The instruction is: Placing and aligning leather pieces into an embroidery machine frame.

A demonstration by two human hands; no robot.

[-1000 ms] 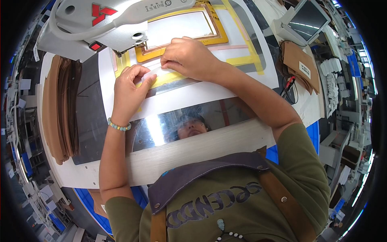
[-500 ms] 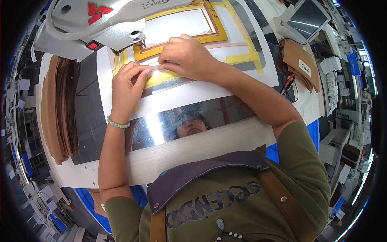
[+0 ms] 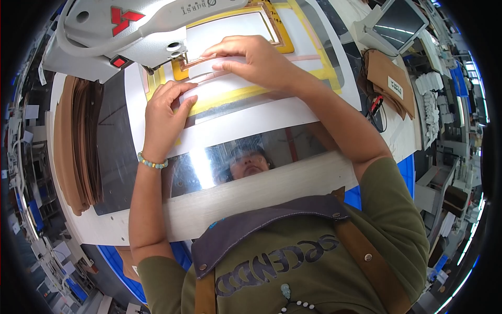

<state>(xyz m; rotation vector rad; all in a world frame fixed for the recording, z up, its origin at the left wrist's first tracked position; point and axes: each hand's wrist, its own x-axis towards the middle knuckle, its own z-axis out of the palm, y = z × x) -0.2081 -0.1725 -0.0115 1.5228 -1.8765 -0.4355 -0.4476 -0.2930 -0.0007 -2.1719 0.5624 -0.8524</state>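
My left hand (image 3: 168, 112) rests with fingers bent and thumb apart on a white sheet (image 3: 137, 123) with yellow tape strips (image 3: 214, 107). Its fingertips touch a narrow pale strip (image 3: 204, 79) lying along the near side of a yellow rectangular frame (image 3: 285, 34). My right hand (image 3: 256, 62) lies over that frame's near edge, fingers stretched toward the left and thumb apart, fingertips by the strip and the sewing machine's needle area (image 3: 183, 57). What is under the right fingers is partly hidden. The grey-white machine head (image 3: 94, 39) hangs above the upper left of the sheet.
Stacked brown pieces (image 3: 76, 146) lie at left, more brown pieces (image 3: 384, 73) at right beside black-and-red scissors or a tool (image 3: 375, 107) and a small screen (image 3: 395, 26). A reflective metal plate (image 3: 193, 167) lies along the worktable's front edge (image 3: 261, 193).
My right hand has moved up and its fingers have straightened out of their pinch. My left thumb has come away from the other fingers, and the hand is slightly farther left than a second ago.
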